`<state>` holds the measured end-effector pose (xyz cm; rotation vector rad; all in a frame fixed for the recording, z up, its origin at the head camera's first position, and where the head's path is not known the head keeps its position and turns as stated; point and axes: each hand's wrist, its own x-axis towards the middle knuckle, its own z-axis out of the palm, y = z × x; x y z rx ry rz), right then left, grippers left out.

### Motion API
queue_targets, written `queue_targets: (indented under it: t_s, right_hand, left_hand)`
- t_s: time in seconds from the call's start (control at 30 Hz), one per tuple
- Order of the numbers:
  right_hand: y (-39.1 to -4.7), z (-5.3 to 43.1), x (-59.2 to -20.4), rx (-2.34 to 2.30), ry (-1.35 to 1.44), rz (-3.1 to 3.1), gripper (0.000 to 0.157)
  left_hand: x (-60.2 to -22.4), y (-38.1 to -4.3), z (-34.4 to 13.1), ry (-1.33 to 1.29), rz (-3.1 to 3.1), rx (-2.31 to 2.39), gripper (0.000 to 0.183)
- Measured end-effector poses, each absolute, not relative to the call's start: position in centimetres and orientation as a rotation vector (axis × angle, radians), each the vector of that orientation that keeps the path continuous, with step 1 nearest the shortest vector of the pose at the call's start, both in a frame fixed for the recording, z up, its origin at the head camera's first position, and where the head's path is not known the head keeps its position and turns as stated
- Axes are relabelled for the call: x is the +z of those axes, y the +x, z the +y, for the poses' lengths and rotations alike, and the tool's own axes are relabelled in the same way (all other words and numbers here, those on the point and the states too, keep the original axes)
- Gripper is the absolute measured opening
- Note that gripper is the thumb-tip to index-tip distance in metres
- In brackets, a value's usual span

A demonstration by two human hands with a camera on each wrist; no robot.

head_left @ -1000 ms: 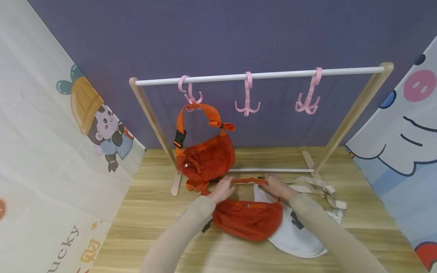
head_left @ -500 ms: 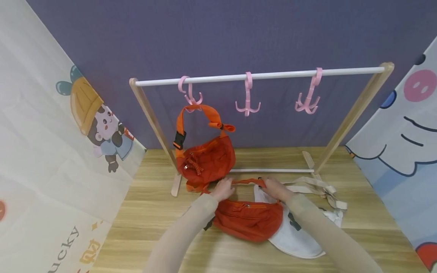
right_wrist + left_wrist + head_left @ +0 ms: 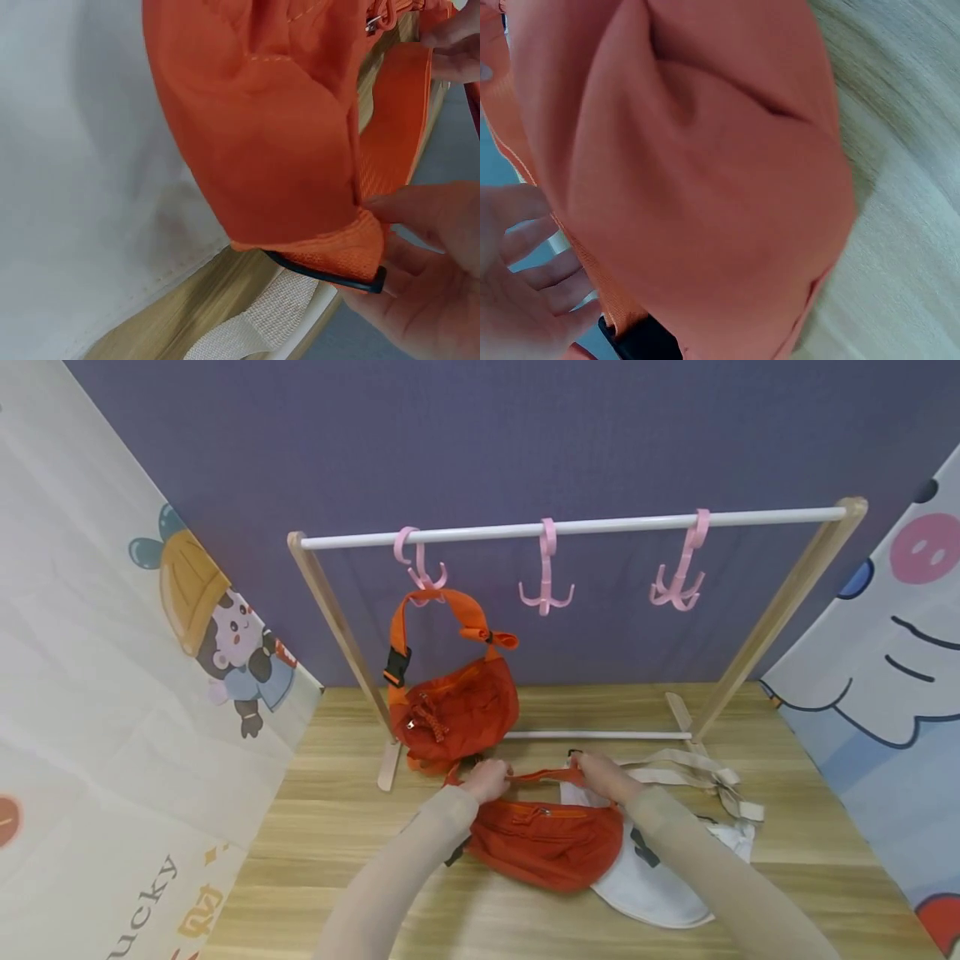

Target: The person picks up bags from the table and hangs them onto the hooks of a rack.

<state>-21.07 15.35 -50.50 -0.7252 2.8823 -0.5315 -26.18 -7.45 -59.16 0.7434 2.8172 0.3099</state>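
A red-orange waist bag (image 3: 551,843) lies on the wooden table, partly over a white bag (image 3: 648,893). My left hand (image 3: 489,780) grips its orange strap near the left end; in the left wrist view, the fingers (image 3: 559,281) curl behind the webbing. The right hand (image 3: 603,775) pinches the same strap toward its right end, thumb in front, close to a black strap slider (image 3: 330,274). Between the hands the strap (image 3: 543,775) runs slightly slack. A second red-orange waist bag (image 3: 457,710) hangs by its strap from the left pink hook (image 3: 426,578).
A wooden rack with a white rail (image 3: 480,532) stands at the back. Two more pink hooks, the middle one (image 3: 547,577) and the right one (image 3: 681,572), hold nothing. Beige straps (image 3: 690,772) lie right of the hands. Printed cloth walls flank the table.
The strap stretch between my hands has dropped slightly toward me and slackened. Both hands have shifted only a little; the hanging bag looks the same.
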Motion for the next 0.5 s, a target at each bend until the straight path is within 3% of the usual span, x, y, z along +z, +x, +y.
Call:
queue_targets:
  t_s: [0.1,0.17,0.37,0.5]
  right_hand:
    - [-21.0,15.4,-50.6,-0.517,-0.740,2.881,0.010]
    - [-20.9,15.3,-50.6,-0.522,-0.736,2.875,0.010]
    - [-20.7,15.1,-50.1,-0.523,-0.738,2.847,0.011]
    - [-20.6,15.1,-49.8,-0.535,-0.755,2.830,0.012]
  left_hand:
    - [-52.1,-22.6,-6.9,0.642,2.759,0.292,0.020]
    - [-51.1,-22.3,-6.9,0.628,2.736,0.274,0.017]
    - [-53.5,-23.8,-7.3,0.702,2.758,0.161,0.007]
    - [-51.7,-22.8,-7.3,0.669,2.764,0.104,0.006]
